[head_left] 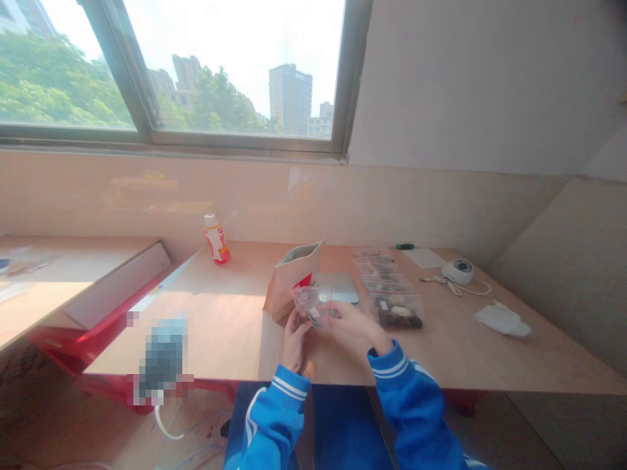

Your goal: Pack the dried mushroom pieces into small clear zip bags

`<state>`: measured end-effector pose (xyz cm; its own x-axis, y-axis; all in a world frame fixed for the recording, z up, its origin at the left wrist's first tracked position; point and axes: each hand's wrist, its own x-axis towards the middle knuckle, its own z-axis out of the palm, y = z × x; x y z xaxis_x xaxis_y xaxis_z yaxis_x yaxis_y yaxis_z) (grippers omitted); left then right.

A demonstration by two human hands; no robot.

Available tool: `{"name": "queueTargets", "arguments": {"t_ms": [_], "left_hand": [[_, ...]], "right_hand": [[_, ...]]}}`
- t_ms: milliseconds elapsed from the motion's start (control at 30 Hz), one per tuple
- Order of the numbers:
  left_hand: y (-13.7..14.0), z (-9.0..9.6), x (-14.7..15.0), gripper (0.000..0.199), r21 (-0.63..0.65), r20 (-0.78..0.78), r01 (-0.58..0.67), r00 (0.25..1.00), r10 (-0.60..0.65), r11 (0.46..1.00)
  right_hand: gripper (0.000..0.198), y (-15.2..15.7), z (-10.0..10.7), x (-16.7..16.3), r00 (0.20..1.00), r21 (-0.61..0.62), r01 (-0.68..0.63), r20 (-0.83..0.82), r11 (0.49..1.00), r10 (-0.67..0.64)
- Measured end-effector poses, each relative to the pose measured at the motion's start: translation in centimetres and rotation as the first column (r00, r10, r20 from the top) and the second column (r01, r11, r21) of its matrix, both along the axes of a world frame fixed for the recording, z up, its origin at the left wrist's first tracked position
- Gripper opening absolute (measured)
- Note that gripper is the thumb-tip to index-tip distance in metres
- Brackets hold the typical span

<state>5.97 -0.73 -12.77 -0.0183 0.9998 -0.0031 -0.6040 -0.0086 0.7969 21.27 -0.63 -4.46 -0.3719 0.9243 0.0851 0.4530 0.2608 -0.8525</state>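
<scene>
Here the person's left hand and right hand hold a small clear plastic bag between them, raised just above the near edge of the tabletop. Both hands grip the bag, the left from below and the right at its side near a red strip; some small dark items seem to lie inside, though they are too small to make out.

Just behind the bag stands an open brown paper pouch, with a flat grey slab beside it. To the right lies a filled bag with dark contents, and beyond it a row of flat clear bags runs toward the far wall.

Judging from this, one bag looks packed and set down, one is in hand, and several in the row appear to wait. Whether the held bag is sealed cannot be told.

A small bottle stands far left.
</scene>
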Motion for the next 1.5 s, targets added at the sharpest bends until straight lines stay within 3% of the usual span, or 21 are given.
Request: {"name": "queueTargets", "arguments": {"t_ms": [133, 233, 467, 867, 1167, 1367, 1500], "left_hand": [[0.1, 0.0, 0.0, 0.047, -0.008, 0.013, -0.024, 1.000, 0.024, 1.000], [0.1, 0.3, 0.1, 0.046, -0.019, 0.035, -0.019, 0.999, 0.020, 1.000], [-0.3, 0.8, -0.1, 0.041, -0.044, 0.081, -0.003, 0.997, 0.006, 0.999], [-0.5, 1.3, 0.0, 0.042, -0.028, 0.014, -0.006, 1.000, 0.007, 1.000], [-0.7, 1.4, 0.2, 0.043, 0.002, -0.056, 0.049, 0.997, -0.048, 0.999], [-0.5, 1.0, 0.2, 0.045, -0.049, -0.004, 0.041, 0.999, -0.042, 0.998], [-0.6, 1.2, 0.1, 0.043, -0.072, 0.037, 0.056, 0.998, -0.054, 0.996]], "right_hand": [[0.033, 0.0, -0.5, -0.2, 0.997, -0.028, -0.066, -0.048, 0.997, 0.064], [0.033, -0.2, -1.1, -0.4, 0.992, -0.050, -0.028, -0.124, 0.998, 0.022], [0.044, -1.1, -3.5, -1.4, 0.925, -0.229, 0.050, -0.357, 0.972, -0.132], [0.049, -0.6, -5.3, -1.6, 0.879, -0.252, 0.066, -0.444, 0.965, -0.176], [0.046, -0.8, -4.0, -0.8, 0.915, -0.302, 0.012, -0.382, 0.953, -0.133], [0.054, -0.2, -3.7, -0.3, 0.890, -0.286, 0.156, -0.374, 0.945, -0.260], [0.049, 0.0, -2.8, 0.7, 0.866, -0.254, 0.252, -0.372, 0.934, -0.335]]}}
